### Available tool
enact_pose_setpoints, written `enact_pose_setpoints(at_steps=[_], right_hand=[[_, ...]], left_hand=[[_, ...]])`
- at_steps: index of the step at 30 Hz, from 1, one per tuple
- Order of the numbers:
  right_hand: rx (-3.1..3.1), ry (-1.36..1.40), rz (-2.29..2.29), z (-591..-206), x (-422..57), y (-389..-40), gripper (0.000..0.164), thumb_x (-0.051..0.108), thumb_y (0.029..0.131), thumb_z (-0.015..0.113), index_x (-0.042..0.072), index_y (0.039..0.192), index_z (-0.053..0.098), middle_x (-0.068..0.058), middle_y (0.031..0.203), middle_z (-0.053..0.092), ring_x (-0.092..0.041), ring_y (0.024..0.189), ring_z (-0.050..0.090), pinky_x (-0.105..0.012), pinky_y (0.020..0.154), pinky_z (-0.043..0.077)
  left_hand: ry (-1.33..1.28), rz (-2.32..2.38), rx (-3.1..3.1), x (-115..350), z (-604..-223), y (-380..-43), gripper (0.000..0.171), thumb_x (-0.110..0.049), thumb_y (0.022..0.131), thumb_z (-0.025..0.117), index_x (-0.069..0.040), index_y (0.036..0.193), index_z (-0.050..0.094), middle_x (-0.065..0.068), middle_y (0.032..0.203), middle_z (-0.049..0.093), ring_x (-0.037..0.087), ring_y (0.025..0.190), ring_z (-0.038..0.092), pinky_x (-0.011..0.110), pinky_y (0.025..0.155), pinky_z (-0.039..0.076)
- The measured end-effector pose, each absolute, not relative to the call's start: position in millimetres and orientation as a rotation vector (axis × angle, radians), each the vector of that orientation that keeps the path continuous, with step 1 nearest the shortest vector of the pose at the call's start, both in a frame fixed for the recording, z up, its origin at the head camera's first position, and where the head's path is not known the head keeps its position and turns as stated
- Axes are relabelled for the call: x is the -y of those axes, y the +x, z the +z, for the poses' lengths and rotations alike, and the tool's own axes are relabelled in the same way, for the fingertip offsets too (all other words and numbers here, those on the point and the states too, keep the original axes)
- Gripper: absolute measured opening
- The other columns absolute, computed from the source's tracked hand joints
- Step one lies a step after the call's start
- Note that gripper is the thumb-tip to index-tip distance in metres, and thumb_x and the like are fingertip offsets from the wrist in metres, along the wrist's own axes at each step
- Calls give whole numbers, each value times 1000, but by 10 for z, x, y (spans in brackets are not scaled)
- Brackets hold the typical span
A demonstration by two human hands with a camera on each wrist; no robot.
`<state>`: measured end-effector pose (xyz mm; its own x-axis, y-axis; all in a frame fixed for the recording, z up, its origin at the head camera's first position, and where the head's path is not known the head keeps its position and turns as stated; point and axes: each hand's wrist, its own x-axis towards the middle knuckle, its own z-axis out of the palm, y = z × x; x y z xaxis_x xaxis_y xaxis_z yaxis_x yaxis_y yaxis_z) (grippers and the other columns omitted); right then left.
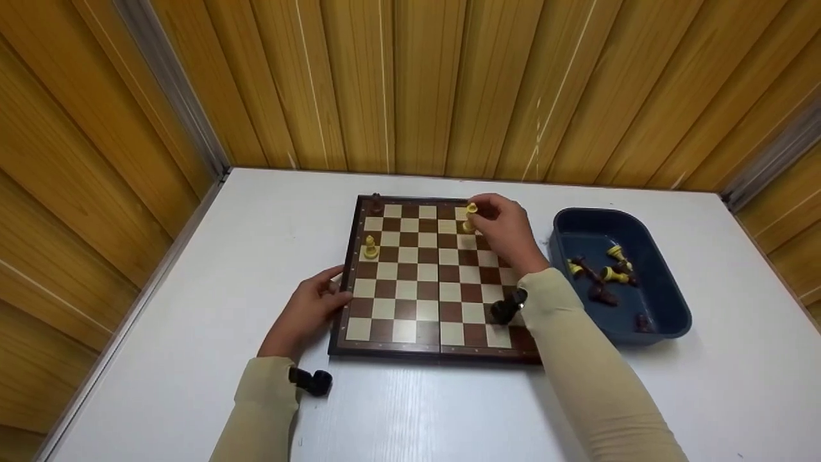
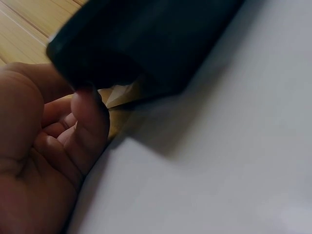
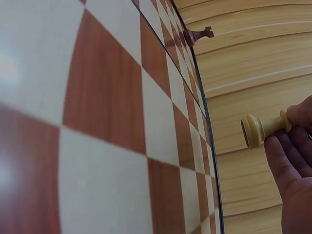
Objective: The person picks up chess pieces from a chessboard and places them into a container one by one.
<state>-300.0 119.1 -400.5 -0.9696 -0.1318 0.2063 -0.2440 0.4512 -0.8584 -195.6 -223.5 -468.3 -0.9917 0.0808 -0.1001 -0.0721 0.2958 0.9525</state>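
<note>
The chessboard (image 1: 406, 290) lies flat on the white table, its folding seam running away from me. At its left edge my left hand (image 1: 312, 309) grips the rim, thumb on the frame; a dark edge (image 2: 146, 44) fills the top of the left wrist view by that hand's fingers (image 2: 90, 114). My right hand (image 1: 507, 232) pinches a pale yellow chess piece (image 3: 263, 127) by its upper part, base toward the board, over the far right squares. A dark brown rook (image 3: 199, 35) stands in the far left corner. Another yellow chess piece (image 1: 370, 248) stands upright near the left edge.
To the right of the board, a dark blue plastic tub (image 1: 670, 292) holds several yellow and brown chess pieces lying in a jumble. Behind the white table (image 1: 282, 218) rises a wood-slat wall (image 1: 410, 83), with further slatted panels at the sides.
</note>
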Motion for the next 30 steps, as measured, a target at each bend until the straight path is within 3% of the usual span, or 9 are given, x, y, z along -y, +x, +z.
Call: enact_pose_setpoints(at_steps=[6, 23, 30], right_hand=[[2576, 319, 1539, -3960, -1338, -2996, 29, 13, 91, 63, 11, 120, 64, -9, 114, 66, -19, 107, 61, -34, 88, 50], [2535, 197, 1490, -3933, -1796, -2950, 30, 10, 91, 62, 7, 121, 64, -12, 114, 65, -17, 101, 60, -20, 79, 49], [2541, 125, 1463, -3949, -1990, -2918, 30, 16, 92, 62, 9, 121, 63, -11, 113, 64, -13, 99, 59, -21, 80, 48]], left_hand=[[-11, 1827, -2386, 2239, -4684, -1939, 56, -15, 89, 69, -17, 142, 49, 9, 93, 59, 16, 74, 56, 28, 64, 50], [-35, 1792, -2379, 2226, -4676, -1962, 56, -16, 91, 67, -18, 143, 47, 10, 98, 59, 17, 79, 59, 29, 68, 52], [-30, 1775, -2398, 2228, -4688, -1950, 56, -17, 90, 67, -18, 143, 48, 10, 95, 59, 17, 76, 57, 28, 66, 50]])
